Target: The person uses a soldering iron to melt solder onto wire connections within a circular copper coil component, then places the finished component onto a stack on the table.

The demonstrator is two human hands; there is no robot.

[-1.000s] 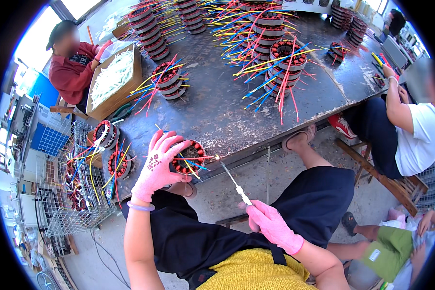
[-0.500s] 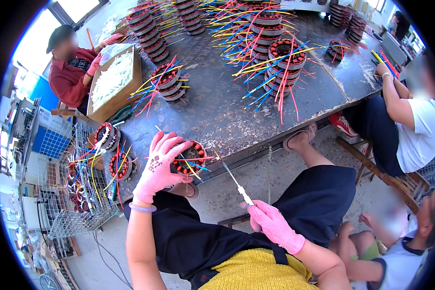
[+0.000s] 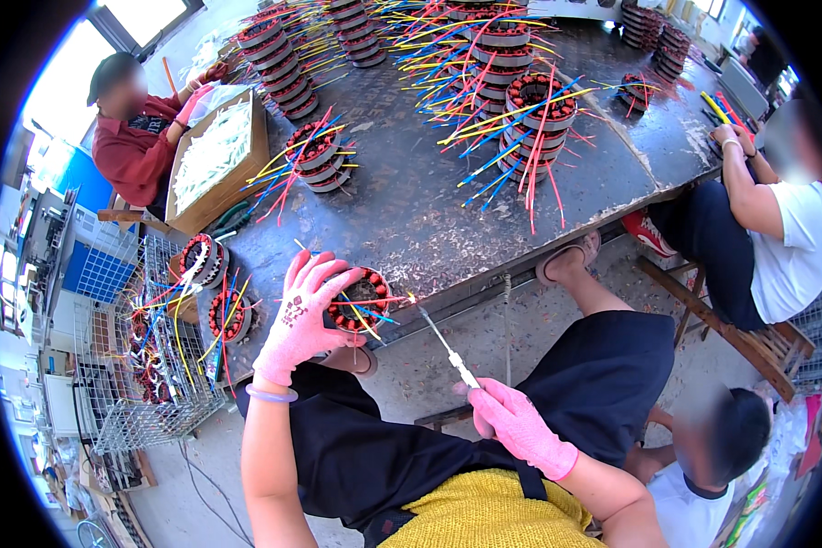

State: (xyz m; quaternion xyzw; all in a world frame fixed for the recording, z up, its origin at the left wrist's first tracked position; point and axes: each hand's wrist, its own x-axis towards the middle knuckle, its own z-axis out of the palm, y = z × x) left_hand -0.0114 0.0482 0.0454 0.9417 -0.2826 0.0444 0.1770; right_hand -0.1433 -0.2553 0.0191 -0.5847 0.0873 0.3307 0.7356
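Because the small orange glow (image 3: 412,298) sits at the loose end of the long red insulated leads (image 3: 374,302), heat looks like the main hazard: if the slim white-handled tool with a thin metal shaft (image 3: 459,363) dwells too long or slips left, it could scorch the covering or catch the short blue lead (image 3: 381,319) just beside. The left hand in a pink fabric glove (image 3: 298,321) is near enough that a careless flick might singe it. Were that hand to relax, the round grey stator ring with red coils (image 3: 380,286) could shift or drop, since it is at the near edge of the dark, scuffed worktop (image 3: 402,228), left of centre; whether any of it overhangs is unclear. The left grip brackets the ring, fingers fanned over its far left side and thumb on the near side, while the right hand in a matching pink glove (image 3: 521,429) has its grip pressed together around the tool's white handle. The ring's open face is turned up, its red coils set evenly around a hollow middle, with red leads lying across toward the right and yellow and blue ones splaying out toward the near side.
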